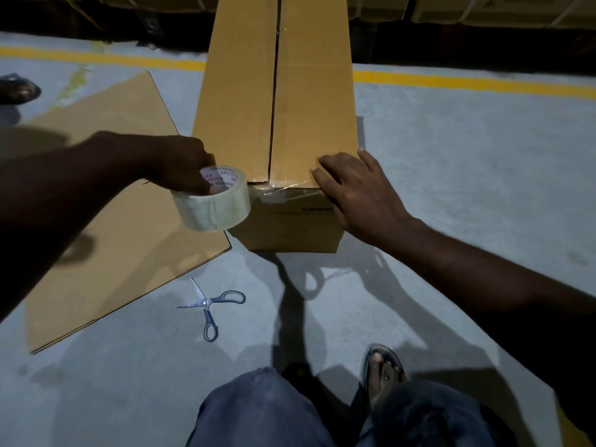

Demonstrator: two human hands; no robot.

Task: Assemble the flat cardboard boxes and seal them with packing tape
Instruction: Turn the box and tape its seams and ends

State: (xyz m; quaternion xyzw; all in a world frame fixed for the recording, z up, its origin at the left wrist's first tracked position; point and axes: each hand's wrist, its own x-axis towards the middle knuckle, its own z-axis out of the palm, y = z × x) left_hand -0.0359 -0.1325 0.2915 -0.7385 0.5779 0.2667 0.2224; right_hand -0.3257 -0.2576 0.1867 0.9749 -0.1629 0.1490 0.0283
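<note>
Knee in jeans (pixel 258 411) and sandalled foot (pixel 383 372) at bottom edge, person crouched over the floor (pixel 467 195).

Long cardboard box (pixel 309 124) is on the floor straight ahead, flaps folded shut and meeting at a centre seam (pixel 274 101) with a dark gap showing. No tape visible along the seam further up. Clear tape strip (pixel 283 188) stretches across the box's near top edge and looks creased.

Left hand (pixel 180 166) grips the tape roll (pixel 213 208) just off the box's near-left corner, fingers hooked into the core, thumb hidden. Right hand (pixel 358 195) lies flat on the near-right corner, fingers fairly straight and pressing the tape end down; it is not pinching anything.

Scissors (pixel 209 303) lie blades apart on the floor, nearer the person and apart from the box. Flat cardboard (pixel 106 201), unassembled, lies left of the box under the left arm. Yellow floor line (pixel 451 80) and stacked cartons (pixel 483 8) are behind. Dark object (pixel 17 88) at far left, can't tell what.

Risks:
- Tape folds onto itself or bonds wrinkled, since it already looks creased and goes slack if the roll drifts in.
- The end peels if the right hand lifts early.
- The seam gap stays open if tape is laid without pushing the flaps together.
- Cutting is awkward, with both hands busy and the scissors out of reach.
</note>
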